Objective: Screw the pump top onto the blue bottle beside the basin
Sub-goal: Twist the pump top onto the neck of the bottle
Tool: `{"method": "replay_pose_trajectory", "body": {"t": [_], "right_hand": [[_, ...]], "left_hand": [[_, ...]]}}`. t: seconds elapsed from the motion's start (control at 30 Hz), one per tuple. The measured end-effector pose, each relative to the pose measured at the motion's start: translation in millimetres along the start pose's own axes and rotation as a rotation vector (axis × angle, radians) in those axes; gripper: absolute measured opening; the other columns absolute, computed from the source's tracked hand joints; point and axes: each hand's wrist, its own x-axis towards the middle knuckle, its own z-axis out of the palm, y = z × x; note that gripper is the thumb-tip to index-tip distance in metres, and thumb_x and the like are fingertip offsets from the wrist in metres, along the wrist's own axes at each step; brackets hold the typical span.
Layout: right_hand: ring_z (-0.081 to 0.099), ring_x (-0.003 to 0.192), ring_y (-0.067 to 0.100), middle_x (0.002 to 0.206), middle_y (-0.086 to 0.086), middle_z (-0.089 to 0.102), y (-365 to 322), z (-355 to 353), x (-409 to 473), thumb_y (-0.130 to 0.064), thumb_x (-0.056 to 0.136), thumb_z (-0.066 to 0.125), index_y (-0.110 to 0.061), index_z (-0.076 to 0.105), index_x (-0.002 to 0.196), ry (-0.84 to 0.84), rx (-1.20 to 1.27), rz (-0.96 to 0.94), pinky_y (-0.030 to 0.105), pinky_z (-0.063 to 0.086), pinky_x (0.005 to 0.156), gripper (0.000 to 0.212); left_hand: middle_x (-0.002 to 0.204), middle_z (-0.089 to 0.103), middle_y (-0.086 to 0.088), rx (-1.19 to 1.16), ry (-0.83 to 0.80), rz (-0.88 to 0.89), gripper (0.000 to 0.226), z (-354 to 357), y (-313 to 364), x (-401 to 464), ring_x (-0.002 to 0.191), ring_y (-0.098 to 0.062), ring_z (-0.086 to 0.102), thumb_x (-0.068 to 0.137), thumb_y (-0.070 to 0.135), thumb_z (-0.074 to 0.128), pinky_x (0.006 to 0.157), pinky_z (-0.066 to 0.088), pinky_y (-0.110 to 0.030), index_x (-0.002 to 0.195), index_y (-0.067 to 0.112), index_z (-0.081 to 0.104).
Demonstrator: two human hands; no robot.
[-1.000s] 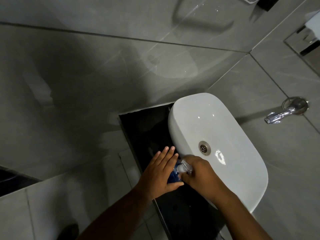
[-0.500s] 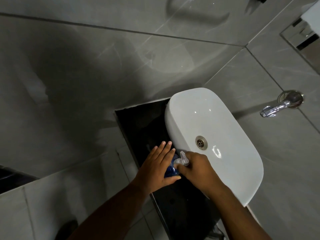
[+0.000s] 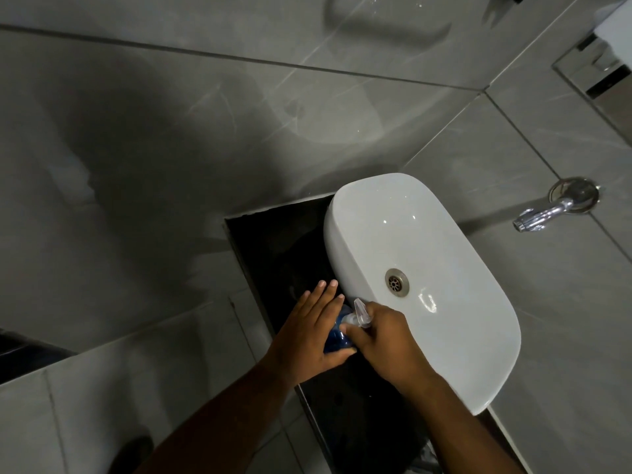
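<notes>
Grey-tiled bathroom, black counter (image 3: 273,241). Left hand (image 3: 309,331) wraps the blue bottle (image 3: 337,336), thumb underneath, fingers stretched along its side. Right hand (image 3: 386,340) closed around the clear pump top (image 3: 360,313) on the bottle neck. Bottle stands just beside the white basin (image 3: 444,268). Chrome tap (image 3: 554,208) on the far wall.

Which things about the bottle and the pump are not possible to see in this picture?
Only the head view exists.
- Blue bottle: mostly hidden by the left hand; its base and label cannot be seen.
- Pump top: the collar and thread are covered by the right hand, so how far it is screwed on is unknown.
- Black counter: too dark to show details.
</notes>
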Motion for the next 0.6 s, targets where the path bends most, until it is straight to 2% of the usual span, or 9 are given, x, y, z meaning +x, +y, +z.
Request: {"method": "replay_pose_trajectory", "body": {"t": [0.1,0.17,0.27,0.33,0.4,0.5,0.53,0.6], "right_hand": [[0.062,0.074,-0.004,0.067,-0.022,0.061,-1,9,-4,-0.031,0.084,0.068,-0.050,0.051,0.075,0.106,-0.073,0.026,0.009,0.045,0.057,0.026],[0.061,0.077,-0.005,0.068,-0.023,0.062,-5,8,-6,-0.031,0.085,0.068,-0.052,0.052,0.077,0.105,-0.088,0.046,0.010,0.044,0.056,0.028],[0.065,0.080,-0.003,0.087,-0.026,0.068,-15,-7,-13,-0.033,0.080,0.072,-0.055,0.057,0.089,0.077,0.008,0.018,0.015,0.052,0.063,0.028],[0.065,0.077,-0.001,0.085,-0.017,0.070,-17,-18,-14,-0.036,0.077,0.075,-0.048,0.061,0.091,0.120,0.001,0.016,0.017,0.053,0.063,0.023],[0.062,0.070,0.004,0.074,-0.009,0.066,-19,-25,-12,-0.037,0.079,0.073,-0.033,0.064,0.082,0.137,-0.141,0.038,0.023,0.052,0.058,0.011],[0.060,0.066,0.010,0.074,-0.001,0.065,-25,-30,-9,-0.025,0.084,0.071,-0.018,0.067,0.079,0.076,-0.198,0.040,0.033,0.053,0.061,0.009],[0.060,0.069,0.011,0.078,0.002,0.065,-27,-32,-8,-0.019,0.085,0.070,-0.017,0.069,0.083,0.053,-0.199,0.024,0.032,0.053,0.064,0.003],[0.061,0.076,0.012,0.087,0.003,0.065,-28,-35,-7,-0.007,0.083,0.070,-0.016,0.071,0.093,0.018,-0.212,-0.037,0.024,0.051,0.069,0.014]], "left_hand": [[0.159,0.023,-0.012,-0.006,-0.012,0.014,0.083,-4,-1,5,0.149,-0.025,0.011,0.081,0.056,0.056,0.119,0.017,-0.046,0.144,0.006,0.038],[0.159,0.024,-0.012,-0.016,-0.011,0.023,0.081,-5,-1,5,0.149,-0.025,0.011,0.080,0.055,0.059,0.119,0.017,-0.046,0.143,0.006,0.039],[0.158,0.025,-0.010,-0.024,0.003,0.026,0.082,-3,0,3,0.149,-0.023,0.011,0.082,0.059,0.059,0.119,0.012,-0.042,0.143,0.007,0.039],[0.159,0.025,-0.010,-0.010,0.001,0.024,0.084,-3,0,6,0.150,-0.022,0.009,0.082,0.061,0.059,0.119,0.012,-0.041,0.144,0.009,0.038],[0.159,0.024,-0.009,0.004,-0.012,0.019,0.086,-3,-2,6,0.150,-0.021,0.007,0.082,0.064,0.058,0.119,0.012,-0.041,0.145,0.011,0.035],[0.160,0.023,-0.008,-0.010,-0.033,0.005,0.087,-2,-2,5,0.150,-0.019,0.006,0.081,0.066,0.057,0.119,0.013,-0.041,0.145,0.012,0.033],[0.160,0.024,-0.008,-0.013,-0.035,0.001,0.087,-2,-1,5,0.150,-0.019,0.007,0.081,0.066,0.057,0.119,0.013,-0.041,0.145,0.012,0.034],[0.159,0.026,-0.009,-0.011,-0.029,0.004,0.086,-2,0,6,0.150,-0.020,0.008,0.080,0.066,0.057,0.119,0.013,-0.040,0.144,0.011,0.036]]}}
